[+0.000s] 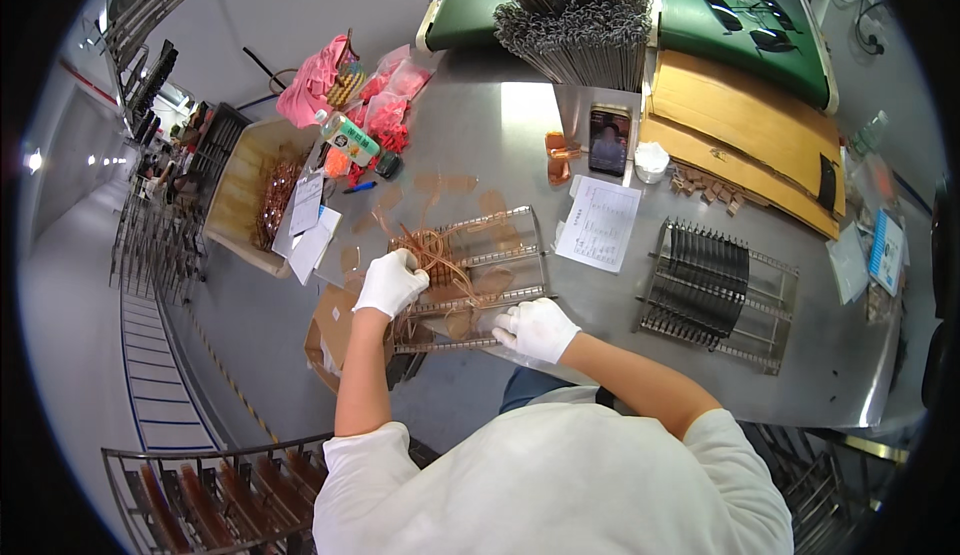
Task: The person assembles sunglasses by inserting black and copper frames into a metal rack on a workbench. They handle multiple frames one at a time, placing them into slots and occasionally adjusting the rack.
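A smartphone [609,141] is seen beyond a printed sheet [600,225]; brown cardboard [740,120] is laid near a green belt [680,15].

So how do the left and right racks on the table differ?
The left rack carries brown pieces; the right rack, black ones. The left rack's pieces look jumbled; the right rack's line up in a row. Your left hand and right hand are at the left rack, neither at the right rack. Both are metal frames.

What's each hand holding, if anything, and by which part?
Can't tell: the left hand is at coppery strips, right hand by the metal rack; neither grip is clear.
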Available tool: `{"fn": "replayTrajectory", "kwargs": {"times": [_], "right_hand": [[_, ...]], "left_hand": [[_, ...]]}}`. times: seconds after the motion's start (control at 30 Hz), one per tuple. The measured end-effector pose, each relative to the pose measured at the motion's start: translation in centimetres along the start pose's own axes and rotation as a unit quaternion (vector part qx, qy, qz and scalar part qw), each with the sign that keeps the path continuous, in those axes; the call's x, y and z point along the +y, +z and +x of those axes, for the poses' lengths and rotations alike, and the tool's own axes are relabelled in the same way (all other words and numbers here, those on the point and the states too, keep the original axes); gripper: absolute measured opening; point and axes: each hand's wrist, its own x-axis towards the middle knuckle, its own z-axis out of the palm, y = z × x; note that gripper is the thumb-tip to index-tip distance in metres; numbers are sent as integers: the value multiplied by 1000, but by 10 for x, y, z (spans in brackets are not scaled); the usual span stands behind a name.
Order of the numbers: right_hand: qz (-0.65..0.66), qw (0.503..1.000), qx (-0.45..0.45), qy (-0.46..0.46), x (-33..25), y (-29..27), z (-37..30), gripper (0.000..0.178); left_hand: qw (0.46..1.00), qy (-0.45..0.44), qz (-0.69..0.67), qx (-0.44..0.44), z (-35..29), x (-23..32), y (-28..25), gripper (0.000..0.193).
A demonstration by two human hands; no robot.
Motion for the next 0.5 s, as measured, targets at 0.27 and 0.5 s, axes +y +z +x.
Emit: {"fn": "replayTrajectory", "kwargs": {"times": [0.27,0.5], "right_hand": [[-12,999,46,-12,-1,0,0,27],[-4,999,46,-7,1,4,0,26]], "left_hand": [[999,-34,-6,-31,-2,1,13,30],[998,-46,-1,-43,-2,-1,17,33]]}}
